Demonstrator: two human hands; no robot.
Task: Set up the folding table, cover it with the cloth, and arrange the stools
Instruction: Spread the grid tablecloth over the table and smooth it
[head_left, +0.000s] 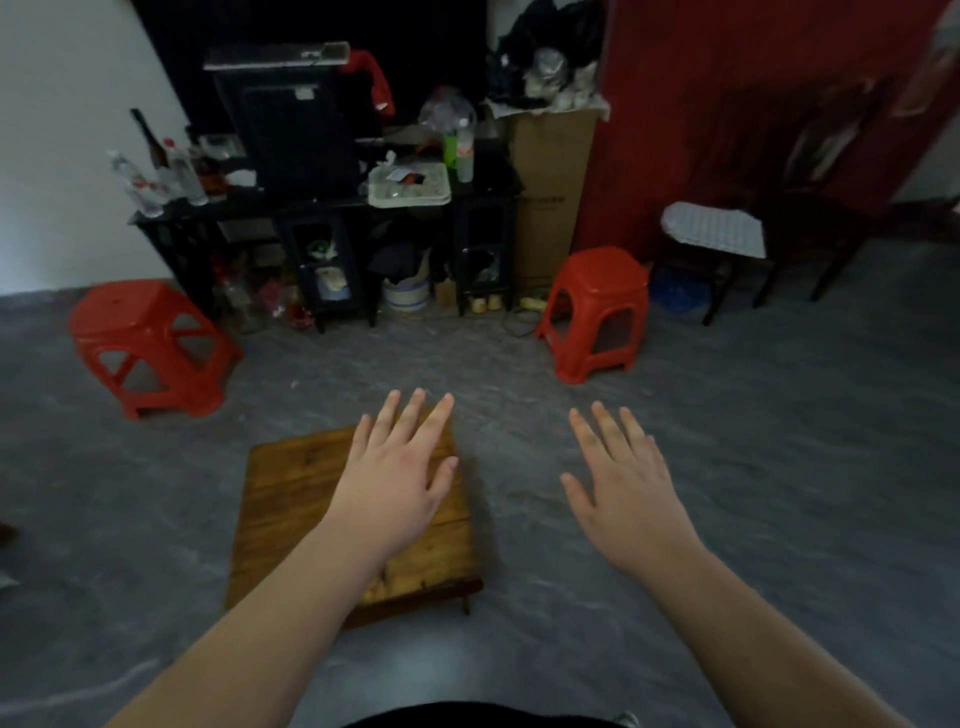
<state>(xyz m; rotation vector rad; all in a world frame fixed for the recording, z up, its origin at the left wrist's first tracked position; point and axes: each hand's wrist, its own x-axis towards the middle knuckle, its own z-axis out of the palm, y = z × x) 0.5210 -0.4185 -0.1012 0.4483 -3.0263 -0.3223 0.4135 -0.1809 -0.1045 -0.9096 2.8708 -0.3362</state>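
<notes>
Two bare forearms reached up from the bottom of the frame, palms facing down. At lower centre, the left hand (397, 480) was spread flat with fingers extended, held over the far right part of a small wooden folding table (291, 499); whether it touched the wood could not be told. Just right of centre, the right hand (626, 480) was likewise open, fingers fanned, holding nothing, over bare grey floor (779, 467) beside the table.

The table stood low on the floor, left of centre, its brown plank top bare, and a short dark leg showed at its near right corner.

Farther back, a red plastic stool (148, 345) stood upright at the left of the frame, well apart from the table. A second red plastic stool (597, 312) stood upright at right of centre, near a tall cardboard box (550, 202).

Along the back wall in the upper middle, a black cabinet (322, 239) carried clutter: clear bottles (156, 176) at its left end, a dark boxy appliance (291, 130), and a white tray (410, 184). In the upper right, a dark wooden chair (727, 260) with a pale checked cushion (714, 228) stood before a red wall (727, 78).

No cloth could be identified with certainty.
</notes>
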